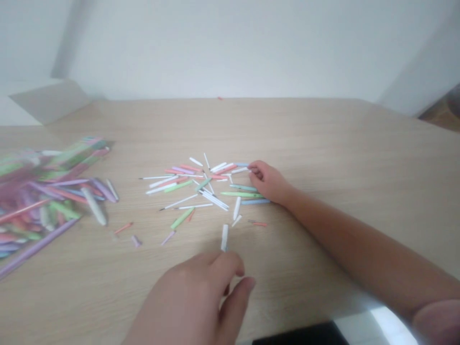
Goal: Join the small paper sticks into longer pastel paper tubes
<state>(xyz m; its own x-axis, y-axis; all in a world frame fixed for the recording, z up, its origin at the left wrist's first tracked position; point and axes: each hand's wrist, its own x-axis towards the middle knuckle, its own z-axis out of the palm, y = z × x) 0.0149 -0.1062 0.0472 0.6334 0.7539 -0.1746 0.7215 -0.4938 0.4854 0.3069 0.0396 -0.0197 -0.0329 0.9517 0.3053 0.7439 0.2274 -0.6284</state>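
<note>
Loose pen parts (201, 187) in white, pink, green and blue lie scattered in the middle of a wooden table (323, 143). My left hand (201, 297) is near the front edge, fingers curled in a pinch on the lower end of a white pen piece (224, 237). My right hand (268, 182) reaches across from the right, fingers curled onto the right side of the scatter, touching a blue piece (242, 164) and lying over a green one (240, 194). What its fingers hold is hidden.
A heap of pastel pens (39, 201) in clear wrapping lies at the left edge. A cardboard flap (50, 98) stands at the back left. A dark object (298, 335) sits at the front edge. A white wall runs behind.
</note>
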